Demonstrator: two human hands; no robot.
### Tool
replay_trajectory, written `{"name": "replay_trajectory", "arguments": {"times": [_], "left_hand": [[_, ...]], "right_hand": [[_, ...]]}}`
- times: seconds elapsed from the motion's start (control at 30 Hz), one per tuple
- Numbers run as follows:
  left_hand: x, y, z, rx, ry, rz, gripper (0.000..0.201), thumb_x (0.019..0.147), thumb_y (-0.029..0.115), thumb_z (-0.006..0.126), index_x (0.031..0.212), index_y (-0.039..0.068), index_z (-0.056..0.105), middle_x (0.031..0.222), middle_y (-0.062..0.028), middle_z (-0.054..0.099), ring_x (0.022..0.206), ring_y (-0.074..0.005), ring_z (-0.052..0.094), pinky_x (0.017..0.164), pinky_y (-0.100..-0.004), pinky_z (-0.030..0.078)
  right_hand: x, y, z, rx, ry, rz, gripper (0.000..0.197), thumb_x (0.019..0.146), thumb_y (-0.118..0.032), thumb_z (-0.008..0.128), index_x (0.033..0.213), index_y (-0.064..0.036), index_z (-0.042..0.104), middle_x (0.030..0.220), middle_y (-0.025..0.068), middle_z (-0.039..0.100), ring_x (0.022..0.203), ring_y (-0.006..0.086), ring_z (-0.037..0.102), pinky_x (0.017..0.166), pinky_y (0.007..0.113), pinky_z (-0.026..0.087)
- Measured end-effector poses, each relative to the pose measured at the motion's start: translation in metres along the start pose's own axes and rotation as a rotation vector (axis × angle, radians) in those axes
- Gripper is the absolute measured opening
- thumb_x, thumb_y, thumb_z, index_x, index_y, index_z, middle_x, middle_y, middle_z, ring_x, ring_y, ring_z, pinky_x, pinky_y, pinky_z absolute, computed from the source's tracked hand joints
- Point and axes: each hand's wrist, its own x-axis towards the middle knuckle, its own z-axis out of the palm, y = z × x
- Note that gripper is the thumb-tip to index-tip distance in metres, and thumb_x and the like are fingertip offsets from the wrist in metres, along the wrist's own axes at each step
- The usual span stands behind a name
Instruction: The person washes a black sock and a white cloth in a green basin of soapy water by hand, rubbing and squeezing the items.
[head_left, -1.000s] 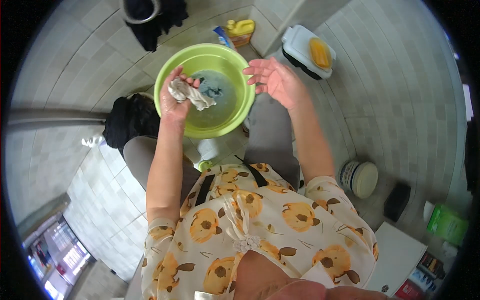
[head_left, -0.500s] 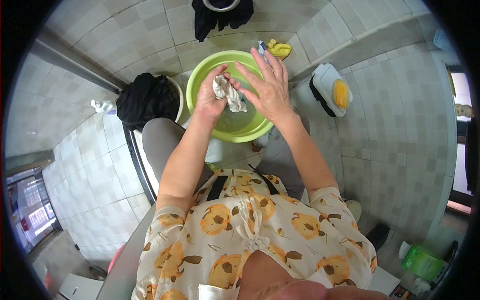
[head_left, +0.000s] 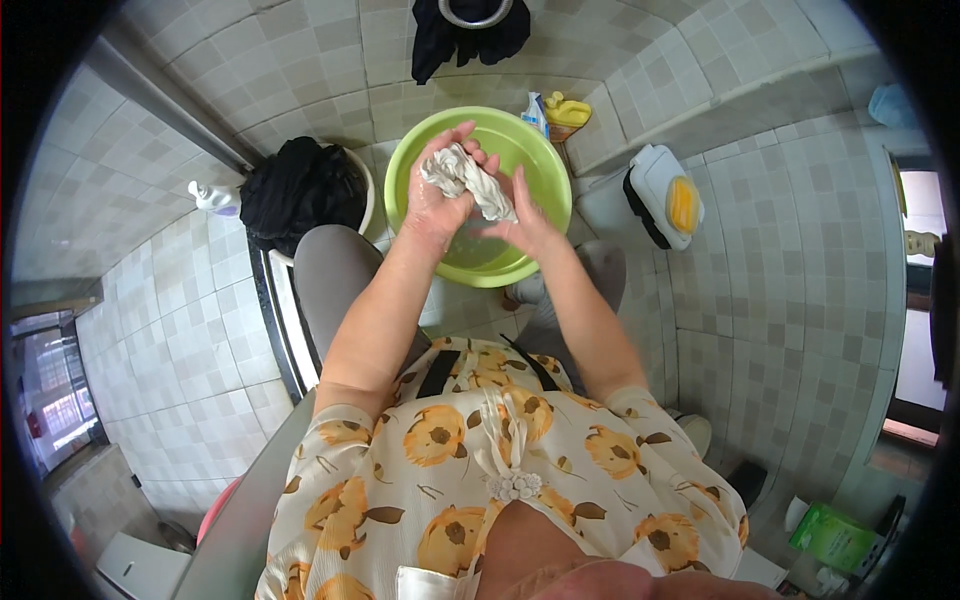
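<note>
A twisted, wet white cloth (head_left: 470, 180) lies across my left hand (head_left: 432, 208), whose thumb and fingers curl around its upper part. My right hand (head_left: 528, 228) is beside the cloth's lower end, thumb raised and apart from the fingers. That end touches or nearly touches the right palm; the fingers are partly hidden. Both hands are over a light green basin (head_left: 555, 170) with cloudy water in it, standing on the floor between my knees.
Black clothes (head_left: 300, 190) fill a pale tub on the left, near a white pump bottle (head_left: 212, 197). A yellow bottle (head_left: 567, 112) stands behind the basin. On the right is a white lidded bin (head_left: 655, 185) with a yellow item (head_left: 683, 205) on top. Black fabric (head_left: 465, 45) hangs at the back wall.
My right hand has come down from its raised, spread position to the cloth's lower end. The cloth appears more stretched out across my left hand. The view has shifted slightly.
</note>
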Motion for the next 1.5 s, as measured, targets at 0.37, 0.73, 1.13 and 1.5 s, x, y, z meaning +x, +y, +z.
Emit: {"name": "replay_trajectory", "arguments": {"times": [0.37, 0.73, 1.13, 1.5], "left_hand": [[0.002, -0.01, -0.022, 0.64, 0.165, -0.178, 0.039, 0.086, 0.01, 0.045, 0.124, 0.002, 0.049, 0.115, -0.0141, 0.055, 0.096, -0.0234, 0.059, 0.075, -0.0359, 0.052], [0.001, -0.041, -0.048, 0.567, 0.305, 0.055, 0.028, 0.092, 0.034, 0.041, 0.101, 0.012, 0.055, 0.082, -0.0042, 0.059, 0.067, -0.0175, 0.058, 0.057, -0.0316, 0.048], [0.019, -0.044, -0.08, 0.612, 0.133, 0.127, 0.029, 0.093, 0.039, 0.042, 0.1, 0.013, 0.053, 0.079, -0.0014, 0.058, 0.067, -0.0145, 0.058, 0.052, -0.027, 0.048], [0.028, -0.032, -0.082, 0.743, 0.244, -0.001, 0.028, 0.095, 0.035, 0.038, 0.094, 0.012, 0.055, 0.078, -0.0004, 0.062, 0.067, -0.0152, 0.061, 0.048, -0.0324, 0.047]], "right_hand": [[-0.007, -0.034, -0.018, -0.092, 0.243, -0.45, 0.027, 0.083, -0.004, 0.057, 0.109, 0.0029, 0.056, 0.085, 0.0078, 0.059, 0.059, 0.0088, 0.049, 0.049, 0.022, 0.039], [0.019, -0.036, 0.058, -1.48, 0.576, -0.498, 0.033, 0.087, -0.028, 0.047, 0.077, -0.0023, 0.066, 0.07, 0.0166, 0.064, 0.067, 0.0334, 0.063, 0.065, 0.04, 0.051], [0.043, -0.023, 0.053, -1.667, 0.655, -0.533, 0.044, 0.088, -0.034, 0.04, 0.068, -0.0034, 0.066, 0.067, 0.0192, 0.062, 0.066, 0.0377, 0.062, 0.068, 0.047, 0.049], [0.044, -0.033, 0.031, -1.538, 0.81, -0.483, 0.045, 0.087, -0.038, 0.046, 0.066, -0.002, 0.064, 0.066, 0.0217, 0.061, 0.063, 0.0387, 0.06, 0.066, 0.043, 0.05]]}}
